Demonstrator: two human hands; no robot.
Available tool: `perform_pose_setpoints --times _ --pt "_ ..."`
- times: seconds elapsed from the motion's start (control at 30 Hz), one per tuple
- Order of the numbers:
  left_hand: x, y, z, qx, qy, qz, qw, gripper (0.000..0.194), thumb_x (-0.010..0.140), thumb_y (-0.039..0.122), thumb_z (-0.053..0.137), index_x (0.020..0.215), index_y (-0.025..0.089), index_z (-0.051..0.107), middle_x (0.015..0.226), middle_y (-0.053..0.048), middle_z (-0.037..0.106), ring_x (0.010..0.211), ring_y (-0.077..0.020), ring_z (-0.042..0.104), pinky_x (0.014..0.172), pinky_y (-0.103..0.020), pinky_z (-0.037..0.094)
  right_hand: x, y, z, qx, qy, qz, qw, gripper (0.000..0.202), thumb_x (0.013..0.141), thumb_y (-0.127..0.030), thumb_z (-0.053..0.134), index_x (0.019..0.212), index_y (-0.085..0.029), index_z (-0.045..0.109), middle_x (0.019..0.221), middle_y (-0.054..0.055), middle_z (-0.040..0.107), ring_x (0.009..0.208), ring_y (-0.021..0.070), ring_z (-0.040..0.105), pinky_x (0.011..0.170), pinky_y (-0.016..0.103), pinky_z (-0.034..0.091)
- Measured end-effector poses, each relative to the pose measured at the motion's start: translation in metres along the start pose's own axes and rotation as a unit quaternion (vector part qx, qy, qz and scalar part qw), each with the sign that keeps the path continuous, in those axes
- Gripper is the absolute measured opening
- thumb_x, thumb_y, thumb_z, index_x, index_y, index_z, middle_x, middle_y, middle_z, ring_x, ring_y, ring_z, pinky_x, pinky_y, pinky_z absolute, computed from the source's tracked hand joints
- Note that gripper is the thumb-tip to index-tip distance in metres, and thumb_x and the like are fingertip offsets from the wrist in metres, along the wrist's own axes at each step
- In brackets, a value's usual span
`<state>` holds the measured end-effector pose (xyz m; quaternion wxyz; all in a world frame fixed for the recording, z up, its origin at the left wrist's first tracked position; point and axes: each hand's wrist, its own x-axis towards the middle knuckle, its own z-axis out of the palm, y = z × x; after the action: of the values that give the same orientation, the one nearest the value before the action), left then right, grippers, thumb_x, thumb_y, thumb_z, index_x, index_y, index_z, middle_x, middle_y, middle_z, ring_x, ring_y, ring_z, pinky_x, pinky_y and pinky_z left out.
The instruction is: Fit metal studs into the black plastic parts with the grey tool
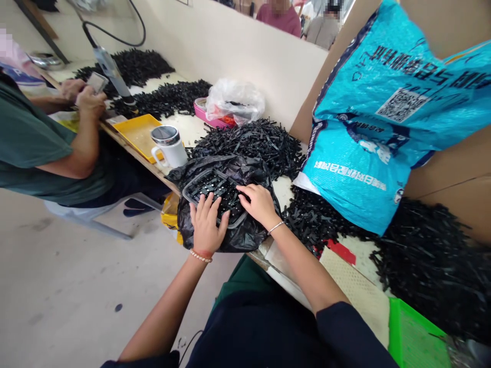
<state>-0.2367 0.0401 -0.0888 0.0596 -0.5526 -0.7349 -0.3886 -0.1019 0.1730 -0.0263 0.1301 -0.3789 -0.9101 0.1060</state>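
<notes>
A clear plastic tub [186, 193] of small black parts sits on a crumpled black plastic bag [245, 162] at the bench edge. My left hand [208, 221] lies over the tub's near left side, its fingers spread on the parts and rim. Over the right side of the tub is my right hand [259, 203], fingers bent a little and apart, the tips touching the parts. Neither hand visibly grips anything. Behind the bag rises a large pile of black strips [249, 140].
A white mug [172, 151] and yellow tray [138, 134] stand left, beyond them a seated person in green [34, 138]. A pink basin [209, 115] is behind. To the right are a large blue sack [368, 133], more black parts [441, 260] and a green tray [416, 337].
</notes>
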Motion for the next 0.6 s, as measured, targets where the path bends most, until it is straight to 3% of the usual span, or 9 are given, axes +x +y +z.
perform_pose_setpoints --times 0.3,0.4,0.5,0.53,0.6 --pt "0.011 0.007 -0.011 -0.01 0.035 0.019 0.999 0.044 0.099 0.037 0.053 0.138 0.018 0.056 0.148 -0.018 0.056 0.147 -0.0354 0.037 0.121 -0.06 0.019 -0.001 0.005 0.002 0.049 0.018 -0.014 0.999 0.034 0.099 -0.026 0.048 0.127 -0.025 0.068 0.113 0.006 0.071 0.103 0.0215 0.063 0.096 0.036 0.047" --pt "0.015 0.017 -0.023 -0.029 0.058 0.033 0.997 0.048 0.098 0.034 0.054 0.144 0.019 0.051 0.15 -0.018 0.053 0.148 -0.0334 0.035 0.121 -0.058 0.019 -0.015 -0.004 -0.016 0.143 0.066 -0.026 0.987 0.034 0.097 -0.022 0.051 0.128 -0.022 0.065 0.11 0.007 0.072 0.1 0.0202 0.064 0.097 0.037 0.049" --pt "0.018 0.03 -0.038 -0.053 0.08 0.06 0.994 0.053 0.098 0.031 0.054 0.148 0.021 0.046 0.154 -0.017 0.049 0.15 -0.0317 0.033 0.122 -0.056 0.019 -0.055 -0.03 -0.059 0.344 0.101 -0.083 0.93 0.031 0.099 -0.022 0.05 0.126 -0.022 0.064 0.108 0.005 0.073 0.097 0.0155 0.066 0.095 0.034 0.052" --pt "0.02 0.035 -0.041 -0.061 0.085 0.069 0.992 0.054 0.097 0.031 0.054 0.149 0.022 0.045 0.155 -0.016 0.047 0.15 -0.0316 0.033 0.122 -0.056 0.019 -0.073 -0.041 -0.076 0.407 0.086 -0.107 0.903 0.03 0.099 -0.022 0.051 0.126 -0.023 0.063 0.107 0.004 0.073 0.097 0.0138 0.066 0.094 0.031 0.053" --pt "0.025 0.042 -0.043 -0.07 0.085 0.082 0.991 0.053 0.096 0.03 0.055 0.148 0.023 0.047 0.156 -0.015 0.047 0.15 -0.032 0.032 0.122 -0.056 0.018 -0.11 -0.06 -0.106 0.477 -0.01 -0.22 0.851 0.032 0.097 -0.027 0.054 0.128 -0.024 0.062 0.104 0.002 0.074 0.093 0.0108 0.068 0.089 0.023 0.054"
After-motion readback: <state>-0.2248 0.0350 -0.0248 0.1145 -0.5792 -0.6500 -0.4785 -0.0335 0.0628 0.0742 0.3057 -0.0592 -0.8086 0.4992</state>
